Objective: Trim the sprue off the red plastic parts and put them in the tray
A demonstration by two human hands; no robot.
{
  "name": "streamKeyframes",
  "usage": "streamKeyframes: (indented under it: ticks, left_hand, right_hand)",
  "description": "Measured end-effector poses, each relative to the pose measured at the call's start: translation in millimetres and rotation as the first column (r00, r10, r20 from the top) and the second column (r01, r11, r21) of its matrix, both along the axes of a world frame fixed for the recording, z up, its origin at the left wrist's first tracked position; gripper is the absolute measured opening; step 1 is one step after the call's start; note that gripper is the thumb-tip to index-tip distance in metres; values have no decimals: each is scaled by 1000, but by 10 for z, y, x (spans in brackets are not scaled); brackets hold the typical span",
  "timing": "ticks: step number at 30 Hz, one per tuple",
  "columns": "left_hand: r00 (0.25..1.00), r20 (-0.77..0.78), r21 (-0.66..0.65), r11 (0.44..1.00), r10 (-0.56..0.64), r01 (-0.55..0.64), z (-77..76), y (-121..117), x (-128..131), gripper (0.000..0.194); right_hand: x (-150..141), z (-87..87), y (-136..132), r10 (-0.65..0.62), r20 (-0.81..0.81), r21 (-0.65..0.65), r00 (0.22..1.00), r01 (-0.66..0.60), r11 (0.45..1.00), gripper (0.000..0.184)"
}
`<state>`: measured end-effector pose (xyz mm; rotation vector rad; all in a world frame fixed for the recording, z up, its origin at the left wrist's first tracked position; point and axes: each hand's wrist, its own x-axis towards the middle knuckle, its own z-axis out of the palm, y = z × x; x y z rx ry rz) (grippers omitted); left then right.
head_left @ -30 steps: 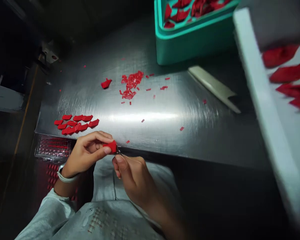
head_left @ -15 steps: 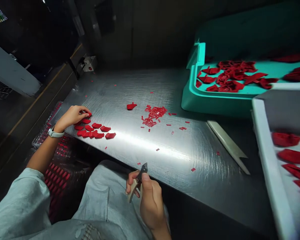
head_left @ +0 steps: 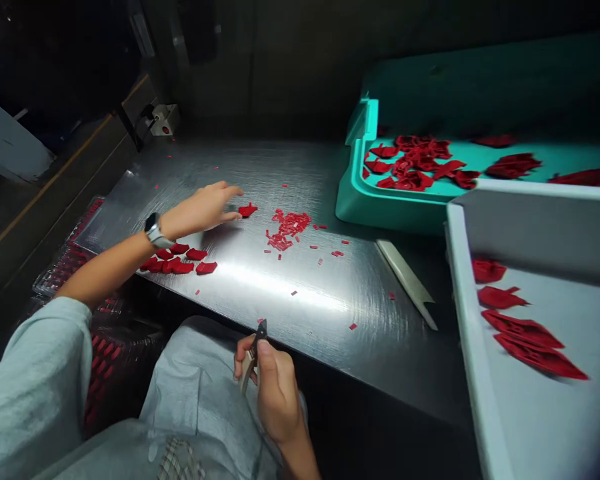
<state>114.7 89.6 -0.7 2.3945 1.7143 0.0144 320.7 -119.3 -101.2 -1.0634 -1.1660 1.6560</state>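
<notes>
One small red piece [head_left: 247, 210] lies alone on the shiny metal table [head_left: 250, 277], right by the tips of the left hand [head_left: 200, 210]. The left hand is wide, with its thumb and fingers apart, and I can't tell if it touches the piece. It has a watch [head_left: 153, 230] on its wrist. Just past the red piece is a messy heap of tiny red bits [head_left: 290, 225], and a few more bits are spread about. Nearer the person, a bunch of red pieces [head_left: 181, 267] sits close together by the table edge, partly under the left arm. The right hand [head_left: 275, 387] is closed around a small tool [head_left: 250, 360] with a dark tip that points up and pale handles. It is in front of the table edge. Over on the right side are a flat pale strip [head_left: 405, 273] with a notch in one end, a green bin [head_left: 385, 210] with red pieces inside, and a white tray [head_left: 463, 280] with four red pieces showing. Clear trays [head_left: 63, 270] are low on the left.
</notes>
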Motion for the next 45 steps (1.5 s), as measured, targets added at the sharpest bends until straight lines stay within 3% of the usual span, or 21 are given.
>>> streamKeyframes:
  ticks: [3, 6, 9, 11, 14, 16, 18, 21, 28, 34, 39, 45]
  left_hand:
    - [998, -31, -77, 995, -59, 57, -107, 190, 265, 43]
    - [999, 4, -70, 996, -54, 54, -148, 225, 299, 27]
    - [969, 247, -54, 998, -22, 36, -87, 35, 213, 22]
    - [858, 511, -173, 984, 52, 44, -14, -233, 167, 21]
    - [569, 773, -416, 902, 282, 118, 38, -767, 188, 28]
    - [358, 835, -499, 850, 418, 170, -1, -1108, 257, 36]
    - [196, 835, -546, 816, 514, 191, -78, -1364, 342, 39]
    - [84, 814, -580, 795, 575, 178, -168, -1553, 445, 35]
    - [166, 834, -548, 827, 526, 130, -168, -1588, 502, 34]
    - [28, 873, -488, 871, 487, 61, -197, -1635, 580, 21]
    - [86, 867, -498, 855, 491, 141, -185, -1643, 633, 25]
    - [135, 842, -532, 845, 523, 46, -173, -1647, 643, 38]
  right_hand:
    - [-4, 45, -14, -14, 16, 18, 1000, 14, 1000, 70]
    - [15, 85, -17, -29, 3, 11, 1000, 29, 1000, 70]
    - [43, 136, 1, -35, -44, -6, 998, 35, 999, 70]
    - [57, 191, 22, -34, -86, -19, 996, 32, 999, 70]
    - [58, 296, 58, -8, -159, -38, 987, 2, 999, 69]
    - [51, 361, 75, 32, -208, -50, 978, -43, 998, 68]
    - [48, 404, 78, 66, -236, -53, 970, -81, 995, 67]
    - [61, 428, 49, 68, -201, -46, 977, -79, 996, 68]
    - [124, 512, -20, 34, 22, 76, 999, -36, 996, 64]
    - [123, 540, -5, -43, 191, 246, 981, -5, 969, 62]
    - [121, 507, -22, -69, 238, 286, 969, -2, 958, 63]
    - [151, 522, -35, -47, 228, 301, 972, -24, 953, 62]
